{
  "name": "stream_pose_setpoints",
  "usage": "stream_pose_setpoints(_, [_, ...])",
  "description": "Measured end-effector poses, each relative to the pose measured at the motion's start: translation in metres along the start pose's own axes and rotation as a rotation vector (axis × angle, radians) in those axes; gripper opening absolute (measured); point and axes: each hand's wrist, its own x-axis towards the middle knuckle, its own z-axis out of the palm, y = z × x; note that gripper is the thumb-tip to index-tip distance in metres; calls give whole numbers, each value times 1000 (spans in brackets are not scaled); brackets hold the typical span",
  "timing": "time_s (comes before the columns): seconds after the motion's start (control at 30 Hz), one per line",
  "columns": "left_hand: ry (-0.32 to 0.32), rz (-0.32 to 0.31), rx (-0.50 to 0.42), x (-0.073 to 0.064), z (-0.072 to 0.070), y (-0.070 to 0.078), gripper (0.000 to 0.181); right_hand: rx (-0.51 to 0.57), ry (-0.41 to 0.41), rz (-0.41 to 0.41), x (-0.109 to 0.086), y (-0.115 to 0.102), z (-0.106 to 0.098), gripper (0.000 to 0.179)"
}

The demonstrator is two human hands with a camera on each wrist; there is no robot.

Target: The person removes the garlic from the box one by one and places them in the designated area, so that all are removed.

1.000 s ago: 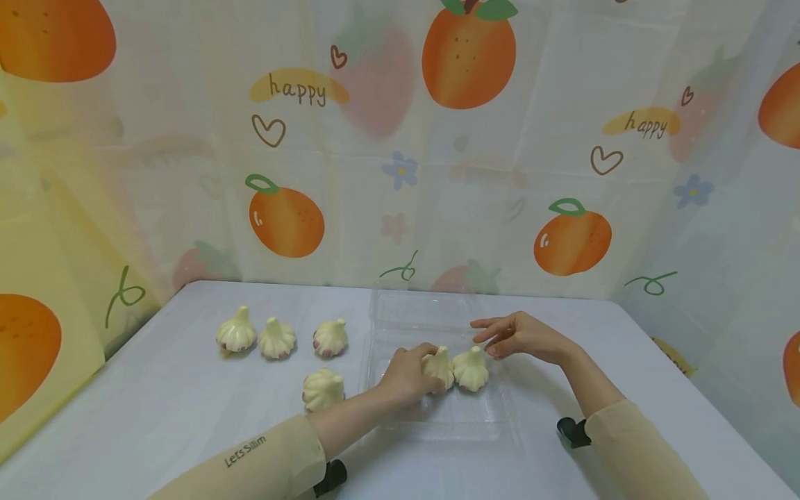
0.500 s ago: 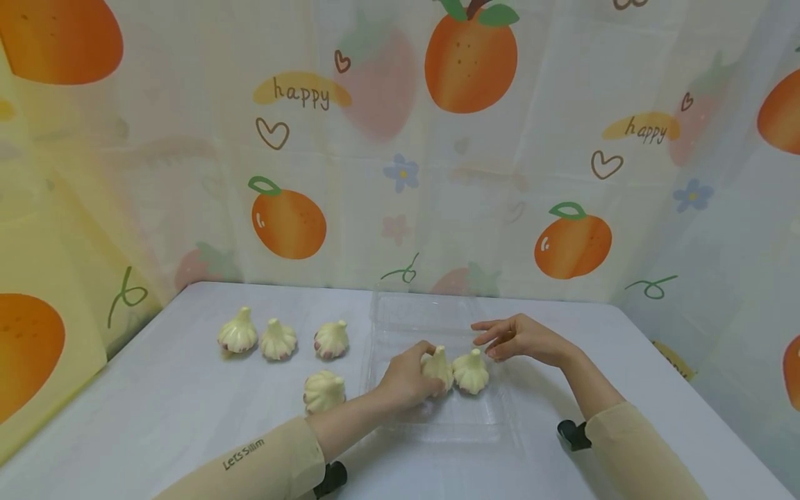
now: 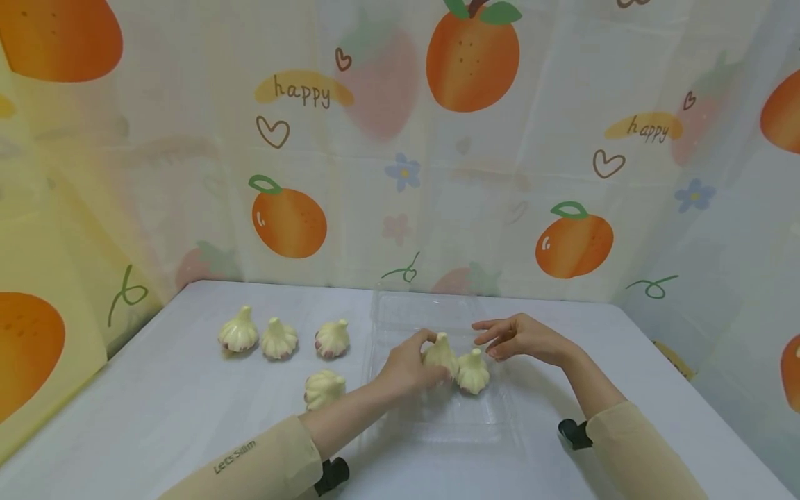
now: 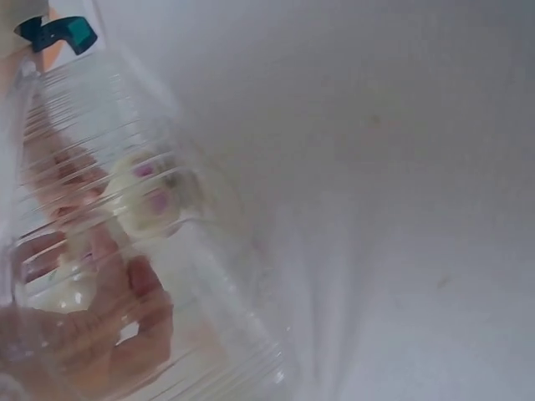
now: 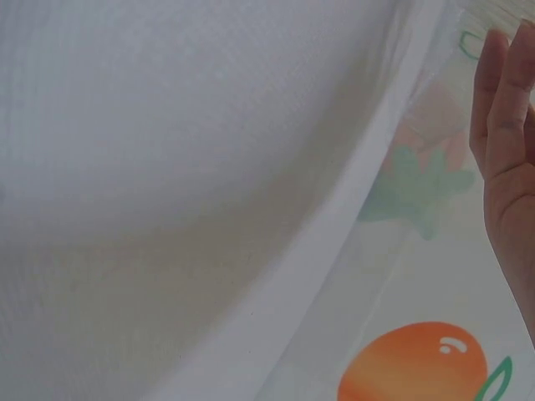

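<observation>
My left hand (image 3: 409,366) holds a garlic bulb (image 3: 441,354) between thumb and fingers, over the clear plastic box (image 3: 446,423). Just right of it a second garlic bulb (image 3: 473,373) stands in the box with its stem up. In the left wrist view, the hand (image 4: 100,334), the held bulb and the other bulb (image 4: 144,199) show through the clear plastic. My right hand (image 3: 526,339) hovers by the box's right side, fingers loosely bent and holding nothing. The right wrist view catches only part of that hand (image 5: 508,159).
Left of the box, several more bulbs lie on the white table (image 3: 187,410): one at far left (image 3: 238,330), its neighbour (image 3: 278,339), one nearer the box (image 3: 332,339) and one in front (image 3: 323,390), partly behind my left forearm. A fruit-print curtain (image 3: 462,194) hangs behind.
My left hand has risen slightly with the garlic bulb, which now sits higher than the one beside it. The right hand and the other bulbs have stayed in place.
</observation>
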Motion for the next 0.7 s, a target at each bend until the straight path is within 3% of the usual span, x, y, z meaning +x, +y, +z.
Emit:
stream_pose_setpoints(0.23, [-40,-5,-97,-5,-9,8,52,11,-6,0,0,0,0,33])
stream_pose_setpoints(0.7, [-60,2,-140,-12,-37,25,56,-7,-2,0,1,-1,1,35])
